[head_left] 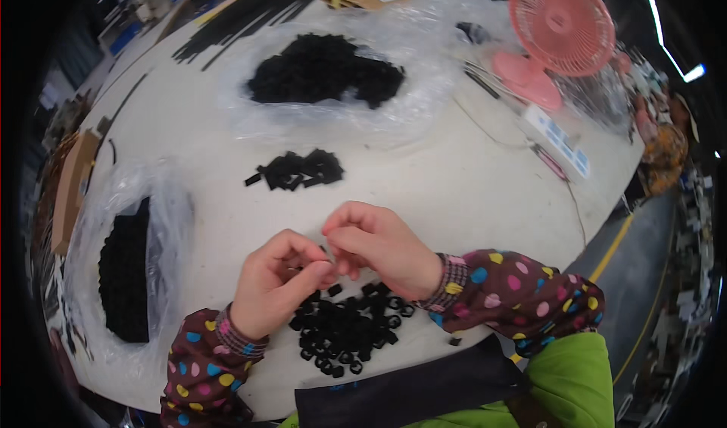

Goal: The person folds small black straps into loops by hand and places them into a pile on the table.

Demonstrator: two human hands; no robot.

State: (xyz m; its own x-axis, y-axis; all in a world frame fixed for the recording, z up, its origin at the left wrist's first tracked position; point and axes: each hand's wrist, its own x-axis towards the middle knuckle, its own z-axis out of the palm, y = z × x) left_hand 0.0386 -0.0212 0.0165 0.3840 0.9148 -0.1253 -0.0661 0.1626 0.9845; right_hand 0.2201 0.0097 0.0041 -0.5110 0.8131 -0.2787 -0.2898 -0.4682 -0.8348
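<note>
Just above a pile of small black ring-shaped pieces (344,333), my two hands meet at the fingertips. My left hand (276,280) is closed in a pinch, and a small dark sliver shows at its fingertips. My right hand (386,250) is also pinched, with thumb and forefinger together beside the left fingers. Whatever the right fingers hold is too small and hidden to name. Beyond the hands lies a loose heap of short flat black pieces (303,170) on the white table (424,185).
Clear plastic bags hold black pieces at the far middle (326,68) and at the left (125,276). A pink fan (560,23) and a white power strip (556,142) with a cable stand at the right. Long black strips (254,19) lie at the far edge; a cardboard box (72,193) is left.
</note>
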